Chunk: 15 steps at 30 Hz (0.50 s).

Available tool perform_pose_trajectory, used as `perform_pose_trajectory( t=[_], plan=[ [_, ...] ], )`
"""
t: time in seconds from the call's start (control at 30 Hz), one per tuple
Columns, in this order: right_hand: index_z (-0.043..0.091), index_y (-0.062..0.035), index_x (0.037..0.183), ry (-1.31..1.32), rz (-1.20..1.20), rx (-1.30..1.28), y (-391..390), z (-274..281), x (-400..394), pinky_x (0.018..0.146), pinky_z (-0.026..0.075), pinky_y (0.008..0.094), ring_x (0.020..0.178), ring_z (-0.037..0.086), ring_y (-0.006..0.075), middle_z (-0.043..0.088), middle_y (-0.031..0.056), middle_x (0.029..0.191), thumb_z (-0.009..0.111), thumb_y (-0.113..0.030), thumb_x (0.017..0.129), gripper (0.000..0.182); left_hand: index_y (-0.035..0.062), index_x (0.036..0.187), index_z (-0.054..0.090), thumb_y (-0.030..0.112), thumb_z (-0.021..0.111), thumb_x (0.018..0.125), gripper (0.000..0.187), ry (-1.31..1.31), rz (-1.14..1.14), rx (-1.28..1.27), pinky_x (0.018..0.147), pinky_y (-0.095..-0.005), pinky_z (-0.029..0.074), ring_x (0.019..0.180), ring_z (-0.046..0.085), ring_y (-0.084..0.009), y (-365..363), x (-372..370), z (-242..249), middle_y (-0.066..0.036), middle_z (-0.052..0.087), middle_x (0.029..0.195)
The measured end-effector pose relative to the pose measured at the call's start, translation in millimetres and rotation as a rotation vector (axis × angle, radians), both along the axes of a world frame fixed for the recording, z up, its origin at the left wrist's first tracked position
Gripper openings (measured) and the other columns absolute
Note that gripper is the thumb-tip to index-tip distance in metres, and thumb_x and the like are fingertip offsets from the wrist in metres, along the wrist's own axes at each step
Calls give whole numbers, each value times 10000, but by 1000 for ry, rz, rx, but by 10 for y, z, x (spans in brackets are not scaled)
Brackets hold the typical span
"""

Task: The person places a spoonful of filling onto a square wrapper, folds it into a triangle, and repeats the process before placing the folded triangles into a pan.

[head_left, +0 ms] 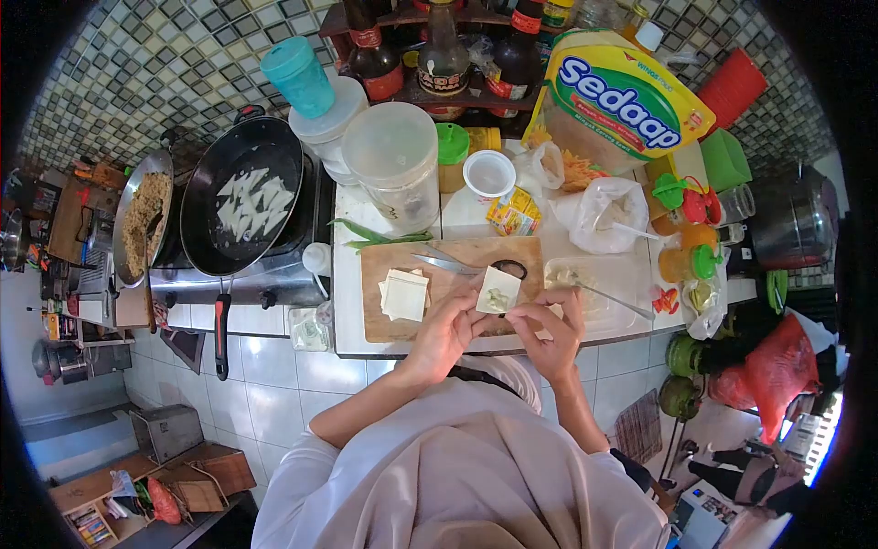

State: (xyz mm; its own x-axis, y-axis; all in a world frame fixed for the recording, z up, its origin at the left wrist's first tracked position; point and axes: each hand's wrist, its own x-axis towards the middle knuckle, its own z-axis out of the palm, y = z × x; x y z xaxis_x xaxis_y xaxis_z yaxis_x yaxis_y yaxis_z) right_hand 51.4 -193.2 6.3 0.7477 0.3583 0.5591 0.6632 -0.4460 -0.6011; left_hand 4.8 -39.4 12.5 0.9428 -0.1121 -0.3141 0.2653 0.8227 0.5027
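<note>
A square white dough wrapper (500,284) with a small mound of pale greenish filling on it is held up over the wooden cutting board (373,270). My left hand (443,337) supports it from the left, thumb and fingers closed on its edge. At its lower right corner, my right hand (552,337) pinches with thumb and index finger. To the left on the board lies a stack of wrappers (404,296). Behind it rests a knife (446,263). A clear plastic tray (599,320) of filling, with a metal spoon (624,305) in it, sits on the right.
On the stove at left, a black frying pan (242,242) holds white pieces in oil, its handle pointing toward me. Beyond it stands a pan of brown food (146,206). Tubs (391,151), green chillies (380,236), a white plastic bag (608,215) and jars (675,265) crowd the counter.
</note>
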Motion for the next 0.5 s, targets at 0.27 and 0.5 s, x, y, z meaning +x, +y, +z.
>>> perform_pose_trajectory(
  t=[0.27, 0.5],
  plan=[
    [603, -30, 720, 200, -55, 133, 88, 14, -27, 631, 379, 285, 717, 471, 186, 490, 67, 757, 677, -30, 611, 132, -7, 1288, 258, 74, 418, 854, 469, -86, -150, 538, 900, -265, 349, 1065, 425, -121, 53, -73, -45, -72, 428, 1195],
    [535, -2, 764, 278, -27, 142, 91, -48, -7, 678, 389, 273, 731, 487, 195, 517, 84, 797, 605, -18, 694, 100, -2, 1284, 270, -6, 471, 821, 505, -242, -76, 475, 879, -247, 368, 1071, 428, -127, -32, -95, -104, -80, 456, 1168]
  ],
)
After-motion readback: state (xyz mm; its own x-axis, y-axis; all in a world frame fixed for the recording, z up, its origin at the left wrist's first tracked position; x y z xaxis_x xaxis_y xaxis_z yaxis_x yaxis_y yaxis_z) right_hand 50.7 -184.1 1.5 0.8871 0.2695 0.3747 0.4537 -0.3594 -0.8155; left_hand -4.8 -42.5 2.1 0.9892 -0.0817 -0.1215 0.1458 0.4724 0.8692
